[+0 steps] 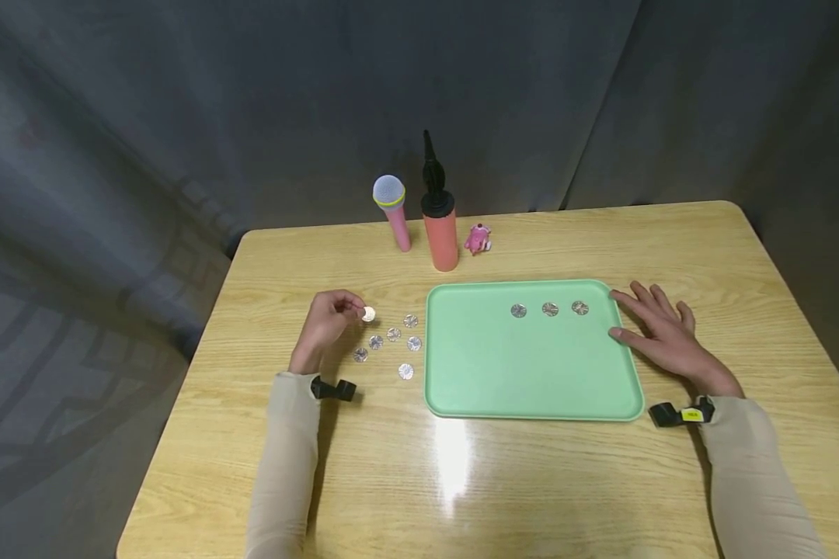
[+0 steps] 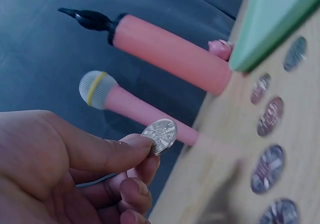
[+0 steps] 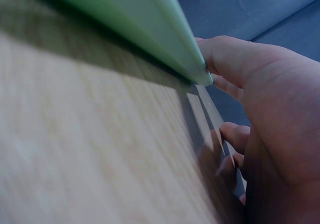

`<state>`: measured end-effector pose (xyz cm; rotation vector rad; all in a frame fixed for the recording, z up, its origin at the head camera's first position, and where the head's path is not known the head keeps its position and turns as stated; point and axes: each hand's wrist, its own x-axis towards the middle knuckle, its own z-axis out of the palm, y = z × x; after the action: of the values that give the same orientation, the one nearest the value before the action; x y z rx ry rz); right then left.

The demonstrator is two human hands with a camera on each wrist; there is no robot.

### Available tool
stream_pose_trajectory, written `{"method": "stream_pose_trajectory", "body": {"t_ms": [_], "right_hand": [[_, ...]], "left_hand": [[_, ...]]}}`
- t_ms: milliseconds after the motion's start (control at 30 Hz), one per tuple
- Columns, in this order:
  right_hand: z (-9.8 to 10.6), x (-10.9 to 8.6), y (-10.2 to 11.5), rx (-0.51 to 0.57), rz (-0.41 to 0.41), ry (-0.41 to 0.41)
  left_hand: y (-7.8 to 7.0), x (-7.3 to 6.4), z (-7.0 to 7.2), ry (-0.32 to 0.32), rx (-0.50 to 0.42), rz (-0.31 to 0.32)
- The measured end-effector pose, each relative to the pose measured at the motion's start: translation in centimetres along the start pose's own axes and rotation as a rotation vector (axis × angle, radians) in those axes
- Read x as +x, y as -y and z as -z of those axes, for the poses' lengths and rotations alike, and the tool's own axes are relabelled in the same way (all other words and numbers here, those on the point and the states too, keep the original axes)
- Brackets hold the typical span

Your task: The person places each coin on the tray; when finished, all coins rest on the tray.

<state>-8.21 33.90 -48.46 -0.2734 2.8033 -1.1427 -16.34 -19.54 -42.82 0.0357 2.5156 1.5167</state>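
My left hand [image 1: 328, 320] pinches a silver coin [image 2: 161, 136] between thumb and fingers, raised above the left part of the table. Below and to the right of it, several more coins [image 1: 394, 335] lie loose on the wood. A light green tray [image 1: 489, 373] lies flat to the right of these, with several coins [image 1: 549, 309] in a row near its far side. At the tray's right rim, my right hand [image 1: 660, 330] has its fingers spread, thumb and forefinger touching the edge. In the right wrist view, the thumb meets the tray's rim [image 3: 187, 49].
Along the back stand a pink toy microphone [image 1: 397, 225] and a coral hand pump [image 1: 442, 241] with a black nozzle. A small pink figure [image 1: 478, 239] is beside the pump. Dark curtains [image 1: 503, 101] hang behind the wooden table [image 1: 384, 481].
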Motion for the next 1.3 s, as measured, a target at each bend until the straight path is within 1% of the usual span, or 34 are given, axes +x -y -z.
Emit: {"method": "stream_pose_trajectory", "body": {"t_ms": [167,367,533,600,700,867,1000,1167,1300], "right_hand": [[0.0,0.0,-0.1,-0.010,0.004,-0.003],[-0.1,0.0,-0.2,-0.018,0.004,-0.005],[0.0,0.0,0.0,-0.018,0.000,-0.004],[0.0,-0.1,0.0,-0.016,-0.001,-0.006],[0.0,-0.1,0.0,-0.014,0.003,-0.008],[-0.1,-0.1,0.0,-0.010,0.005,-0.008],[0.0,-0.1,0.0,-0.007,0.004,-0.007],[0.0,-0.1,0.0,-0.003,0.007,-0.003],[0.0,0.0,0.1,0.002,0.006,-0.003]], "left_hand": [[-1.1,-0.2,-0.1,-0.001,-0.009,-0.027],[-2.6,-0.2,-0.7,0.013,-0.050,-0.017],[-3.8,0.1,-1.5,0.036,-0.081,-0.063],[-4.3,0.2,-2.0,0.048,-0.087,-0.083],[-5.1,0.5,-2.8,0.069,-0.093,-0.095],[-6.0,1.0,-4.2,0.094,-0.096,-0.088],[-6.6,1.5,-5.4,0.117,-0.102,-0.101],[-7.2,2.2,-7.1,0.144,-0.105,-0.134],[-7.6,2.7,-8.7,0.189,-0.095,-0.140]]}}
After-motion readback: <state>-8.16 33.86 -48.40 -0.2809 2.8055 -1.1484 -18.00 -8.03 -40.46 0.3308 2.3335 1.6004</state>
